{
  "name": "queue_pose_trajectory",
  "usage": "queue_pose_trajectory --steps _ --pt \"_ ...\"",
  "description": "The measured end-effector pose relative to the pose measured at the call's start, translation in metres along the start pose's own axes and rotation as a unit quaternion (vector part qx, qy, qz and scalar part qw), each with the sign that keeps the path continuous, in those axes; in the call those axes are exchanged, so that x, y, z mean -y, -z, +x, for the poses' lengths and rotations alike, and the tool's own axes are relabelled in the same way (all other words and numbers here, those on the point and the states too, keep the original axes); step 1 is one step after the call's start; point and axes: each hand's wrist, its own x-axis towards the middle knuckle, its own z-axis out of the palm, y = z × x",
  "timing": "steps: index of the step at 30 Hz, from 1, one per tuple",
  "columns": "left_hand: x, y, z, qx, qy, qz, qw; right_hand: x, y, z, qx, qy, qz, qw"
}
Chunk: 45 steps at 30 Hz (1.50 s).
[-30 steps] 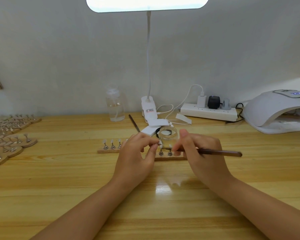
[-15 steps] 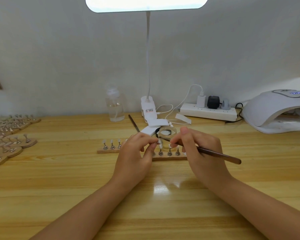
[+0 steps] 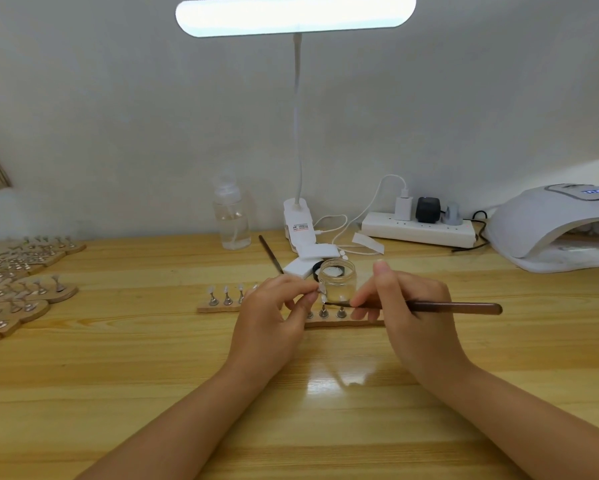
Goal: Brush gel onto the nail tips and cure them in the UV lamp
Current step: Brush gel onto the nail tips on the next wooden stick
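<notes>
Left hand (image 3: 268, 318) pinched a small nail tip (image 3: 322, 290) at its fingertips, just above the wooden strip (image 3: 218, 308) of tips on metal stands. Right hand (image 3: 407, 308) gripped a brown brush (image 3: 453, 307), held roughly level, bristle end touching that tip. Clear jar (image 3: 337, 279) stood just behind the hands (lid off, black lid beside it). UV lamp (image 3: 561, 226) sat far right on the wooden table (image 3: 152, 375), display lit. More strips of tips (image 3: 21, 285) lay at left. Clear bottle (image 3: 231, 216), desk lamp (image 3: 296, 15) and power strip (image 3: 419, 232) stood by the wall.
</notes>
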Motion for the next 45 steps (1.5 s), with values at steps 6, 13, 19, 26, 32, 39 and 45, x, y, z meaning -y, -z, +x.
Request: queue_pose_trajectory --steps 6,13,19,26,32,39,45 --pt "-0.001 0.001 0.000 -0.010 0.012 -0.011 1.000 0.007 -0.005 0.001 -0.013 -0.038 0.026 0.999" --pt "-0.004 0.002 0.001 -0.003 0.040 -0.024 0.999 0.008 -0.004 0.001 -0.024 -0.034 0.021 0.999" --pt "-0.007 0.004 0.002 -0.008 0.063 -0.030 0.998 0.010 -0.003 0.000 -0.020 -0.068 0.057 0.996" --pt "-0.011 0.004 0.003 -0.008 0.067 -0.036 0.997 0.010 -0.005 0.002 -0.011 -0.079 0.063 0.995" --pt "-0.010 0.005 0.003 -0.004 0.069 -0.048 0.996 0.008 -0.005 0.003 -0.033 -0.079 0.077 0.993" --pt "-0.007 0.004 0.003 -0.011 0.062 -0.044 0.997 0.009 -0.006 0.001 -0.024 -0.101 0.081 0.991" --pt "-0.008 0.004 0.003 -0.013 0.062 -0.044 0.997 0.010 -0.007 0.001 -0.013 -0.117 0.081 0.990"
